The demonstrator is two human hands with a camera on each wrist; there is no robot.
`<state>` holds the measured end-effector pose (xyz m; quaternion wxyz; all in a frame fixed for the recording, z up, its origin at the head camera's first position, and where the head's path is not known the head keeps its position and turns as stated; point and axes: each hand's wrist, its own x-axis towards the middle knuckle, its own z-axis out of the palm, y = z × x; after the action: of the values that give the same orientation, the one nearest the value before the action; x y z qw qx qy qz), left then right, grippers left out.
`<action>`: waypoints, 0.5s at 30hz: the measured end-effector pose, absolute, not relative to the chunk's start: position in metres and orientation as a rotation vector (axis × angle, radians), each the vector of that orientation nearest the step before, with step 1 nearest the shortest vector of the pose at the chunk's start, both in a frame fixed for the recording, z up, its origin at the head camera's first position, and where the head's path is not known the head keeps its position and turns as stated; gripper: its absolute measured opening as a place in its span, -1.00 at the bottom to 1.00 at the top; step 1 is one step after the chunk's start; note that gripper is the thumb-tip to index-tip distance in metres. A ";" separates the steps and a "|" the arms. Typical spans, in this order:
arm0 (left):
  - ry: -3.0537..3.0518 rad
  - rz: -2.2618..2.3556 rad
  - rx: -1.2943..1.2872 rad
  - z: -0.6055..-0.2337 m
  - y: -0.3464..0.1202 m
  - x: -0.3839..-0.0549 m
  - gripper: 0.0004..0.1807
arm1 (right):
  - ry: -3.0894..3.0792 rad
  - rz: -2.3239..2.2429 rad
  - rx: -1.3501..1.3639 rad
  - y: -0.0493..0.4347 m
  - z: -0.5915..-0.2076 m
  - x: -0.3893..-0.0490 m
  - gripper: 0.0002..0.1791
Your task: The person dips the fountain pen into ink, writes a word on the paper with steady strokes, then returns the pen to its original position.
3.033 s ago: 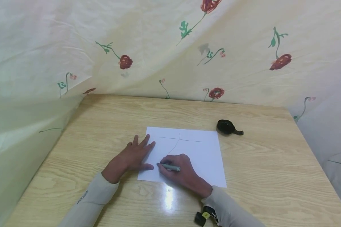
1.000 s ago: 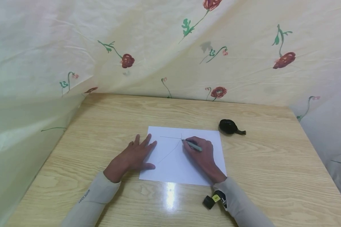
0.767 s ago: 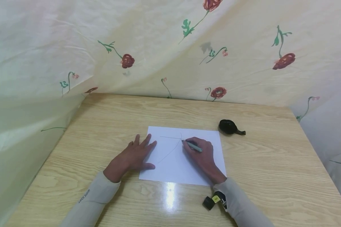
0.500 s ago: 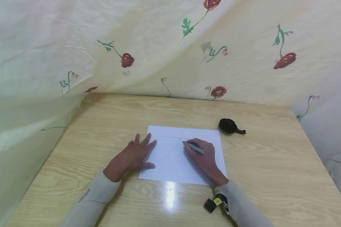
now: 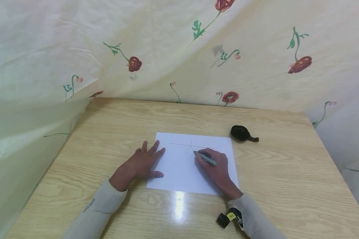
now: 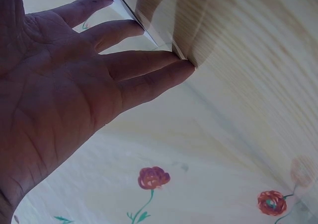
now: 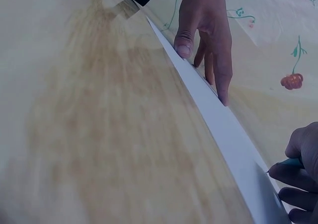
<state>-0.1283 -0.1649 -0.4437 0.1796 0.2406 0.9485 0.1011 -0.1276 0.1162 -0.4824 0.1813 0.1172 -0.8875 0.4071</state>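
Observation:
In the head view a white sheet of paper (image 5: pixel 173 181) lies on the wooden table, bearing a thin straight line across its upper part and a curved line that crosses it. My right hand (image 5: pixel 213 166) pinches a grey-green pen (image 5: pixel 207 158), its tip on the paper just below the crossing. A short stroke runs from the crossing to the tip. With fingers spread, my left hand (image 5: pixel 142 164) rests over the sheet's left edge. The left wrist view shows the left palm (image 6: pixel 54 90) and its straight fingers, with fingertips down at the tabletop. In the right wrist view the pen (image 7: pixel 293 162) is mostly hidden by fingers.
A small black object with a round body and short handle (image 5: pixel 240 133) lies beyond the sheet's upper right corner. The wooden table (image 5: pixel 287 159) extends around the paper. A flowered cloth (image 5: pixel 155 49) hangs behind and at both sides. A black wrist device (image 5: pixel 223 220) sits at the right cuff.
My right hand has gone from the curve's lower left end up to the crossing, then slightly down and right, leaving a short new stroke. The left hand stays in place.

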 end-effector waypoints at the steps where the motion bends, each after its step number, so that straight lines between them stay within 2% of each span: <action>1: 2.683 0.284 0.681 -0.444 -0.165 -0.128 0.00 | -2.504 1.151 0.333 0.116 -0.482 -0.127 -0.92; 15: 2.685 0.285 0.688 -0.450 -0.167 -0.129 0.01 | -2.484 1.139 0.342 0.118 -0.487 -0.120 -0.93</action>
<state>-0.1285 -0.1667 -0.4495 0.1768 0.2431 0.9484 0.1005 -0.1204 0.1184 -0.4869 0.1926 0.1218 -0.8850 0.4060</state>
